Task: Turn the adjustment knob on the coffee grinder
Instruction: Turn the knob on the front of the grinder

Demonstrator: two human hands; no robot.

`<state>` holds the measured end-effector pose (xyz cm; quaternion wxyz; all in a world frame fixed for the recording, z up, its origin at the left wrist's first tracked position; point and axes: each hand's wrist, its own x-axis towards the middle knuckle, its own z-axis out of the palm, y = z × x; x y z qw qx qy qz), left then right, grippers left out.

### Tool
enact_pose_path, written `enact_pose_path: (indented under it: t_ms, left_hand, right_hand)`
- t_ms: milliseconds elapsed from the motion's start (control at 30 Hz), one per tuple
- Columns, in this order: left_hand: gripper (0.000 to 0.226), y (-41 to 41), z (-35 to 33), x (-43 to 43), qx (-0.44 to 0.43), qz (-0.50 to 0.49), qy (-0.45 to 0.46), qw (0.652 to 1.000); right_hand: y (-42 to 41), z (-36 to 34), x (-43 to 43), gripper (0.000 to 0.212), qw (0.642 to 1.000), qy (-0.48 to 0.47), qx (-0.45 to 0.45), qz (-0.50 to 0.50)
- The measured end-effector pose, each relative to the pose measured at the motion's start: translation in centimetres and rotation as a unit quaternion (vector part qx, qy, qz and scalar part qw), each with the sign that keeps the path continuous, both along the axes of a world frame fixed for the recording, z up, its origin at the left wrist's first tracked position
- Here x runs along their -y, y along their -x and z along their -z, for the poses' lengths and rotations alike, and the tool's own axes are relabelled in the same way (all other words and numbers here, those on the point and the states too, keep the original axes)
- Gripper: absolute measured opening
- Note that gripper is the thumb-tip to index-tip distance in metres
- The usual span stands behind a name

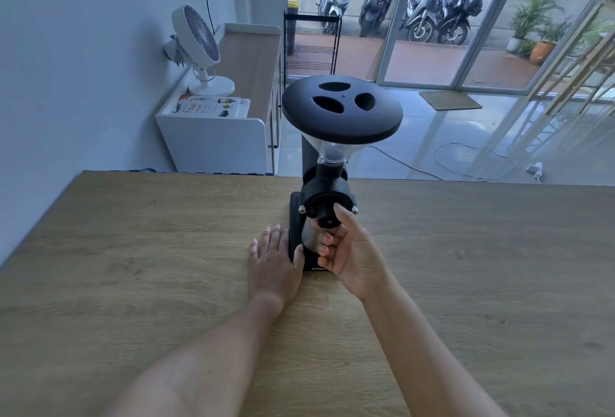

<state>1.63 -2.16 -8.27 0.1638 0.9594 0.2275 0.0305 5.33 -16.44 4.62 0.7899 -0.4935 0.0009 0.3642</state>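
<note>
Right grip [346, 250]: pinching small black round adjustment knob [327, 218].
Left grip [274, 258]: released, flat, bracing black coffee grinder [319, 183] base.
Technique: rotate gradually, base steadied.

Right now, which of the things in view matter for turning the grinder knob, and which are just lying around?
In use: coffee grinder; adjustment knob, pinched by the right hand; left hand, flat on the table against the grinder's base.

Lying about: fan, books, white cabinet, doormat.

White fan [196, 47] on cabinet [213, 137]; glass doors [429, 33] beyond.
</note>
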Motion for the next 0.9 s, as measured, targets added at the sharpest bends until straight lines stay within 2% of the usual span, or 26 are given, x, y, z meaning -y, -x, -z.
enact_pose_path:
  t_ms: [233, 467, 600, 767, 900]
  left_hand:
    - [0.08, 0.1, -0.1, 0.0, -0.003, -0.001, -0.007, 1.0]
    - [0.084, 0.0, -0.1, 0.1, -0.002, -0.001, -0.004, 1.0]
    - [0.082, 0.0, -0.2, 0.1, -0.002, -0.002, -0.001, 1.0]
    - [0.073, 0.1, -0.4, 0.1, -0.01, 0.004, 0.003, 1.0]
    - [0.071, 0.1, -0.4, 0.0, -0.013, 0.004, -0.002, 1.0]
  right_hand:
    - [0.1, 0.4, -0.1, 0.052, 0.996, -0.077, -0.04, -0.019]
    - [0.2, 1.0, -0.5, 0.05, 0.988, -0.125, -0.088, 0.01]
    - [0.0, 1.2, -0.5, 0.062, 0.988, -0.118, -0.093, 0.026]
    - [0.1, 1.2, -0.5, 0.066, 0.988, -0.12, -0.095, 0.03]
    - [0.1, 1.3, -0.5, 0.082, 0.989, -0.113, -0.091, 0.031]
